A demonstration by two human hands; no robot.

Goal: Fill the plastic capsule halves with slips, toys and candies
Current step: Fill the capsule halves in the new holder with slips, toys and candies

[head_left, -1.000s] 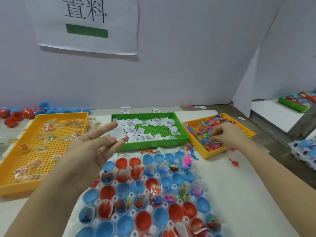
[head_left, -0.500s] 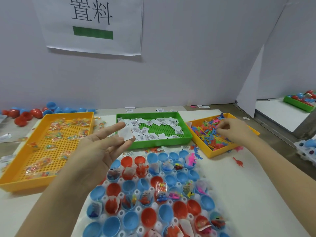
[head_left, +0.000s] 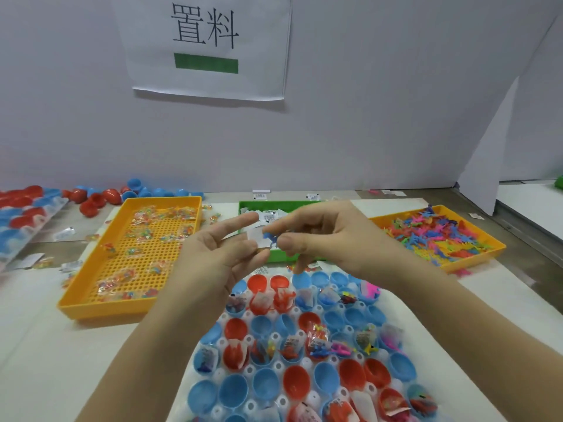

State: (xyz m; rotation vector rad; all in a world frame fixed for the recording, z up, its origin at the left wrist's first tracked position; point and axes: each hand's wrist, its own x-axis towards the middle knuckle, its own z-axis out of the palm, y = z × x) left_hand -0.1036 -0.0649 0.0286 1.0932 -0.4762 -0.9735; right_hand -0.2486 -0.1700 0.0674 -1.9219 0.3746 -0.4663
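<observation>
The right hand (head_left: 329, 239) has left the yellow toy tray (head_left: 495, 249) and now meets the left hand (head_left: 213, 260) in front of the green tray (head_left: 243, 205), above the far capsule halves (head_left: 265, 388). The left palm faces up, fingers loosely spread, its grip holding a white slip (head_left: 254, 234) at the fingertips. The right grip is pinched together on a small blue toy (head_left: 270, 238), which is against the slip.

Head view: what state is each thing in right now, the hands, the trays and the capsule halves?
Left hand: pinches a white slip.
Right hand: pinches a blue toy beside that slip.
Green tray: holds slips.
Left yellow tray: thinly scattered with candies.
Right yellow tray: heaped with toys.
Capsule halves: open side up, some filled, several empty.
</observation>
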